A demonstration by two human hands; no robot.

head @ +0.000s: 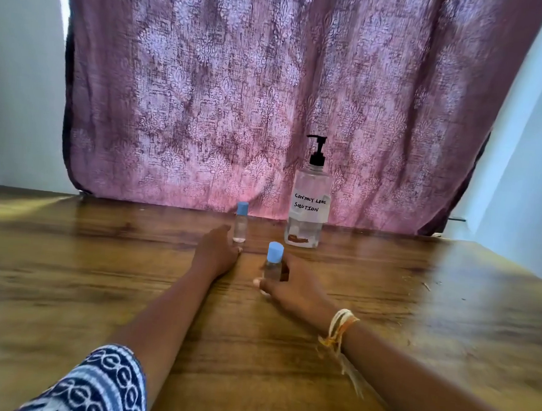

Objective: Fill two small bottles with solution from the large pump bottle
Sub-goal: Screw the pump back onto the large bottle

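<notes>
on the wooden bench [95,272] before a mauve curtain [272,92], the right hand [292,288] grips one small bottle [273,262] while the left hand [219,250] rests loose-fingered beside the other small bottle [240,222], near the pump bottle [309,202].

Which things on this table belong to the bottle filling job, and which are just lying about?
For the job:
- large pump bottle, labelled contact lens solution
- far small bottle, capped, beside the left hand
- near small bottle, capped, held by the right hand

Just lying about:
- curtain
- small debris on the table
</notes>
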